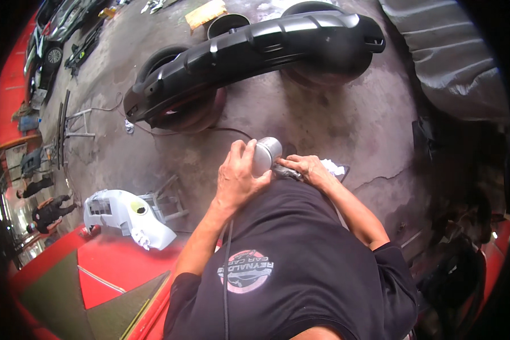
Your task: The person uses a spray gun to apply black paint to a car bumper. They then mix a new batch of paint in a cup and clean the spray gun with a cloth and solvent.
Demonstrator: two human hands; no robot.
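Observation:
Close in front of my dark shirt, both hands are at a spray gun with a silver metal cup [267, 156]. My left hand [237, 171] is closed round the cup's left side, thumb toward me. My right hand [305, 168] grips the gun's grey metal body [284, 171] just right of the cup, fingers bent over it. The gun's nozzle and trigger are hidden by my hands. A crumpled white cloth or paper [333, 168] shows beside my right wrist. Beyond my hands lies a long black car bumper [249, 51], propped on round black supports that look like tyres.
A thin hose [153, 133] runs over the concrete floor toward my hands. At left, a white bumper-like part [116, 212] rests by a metal stand [167, 198]. Two people [51, 214] are at far left. A grey cover [450, 56] drapes something at upper right.

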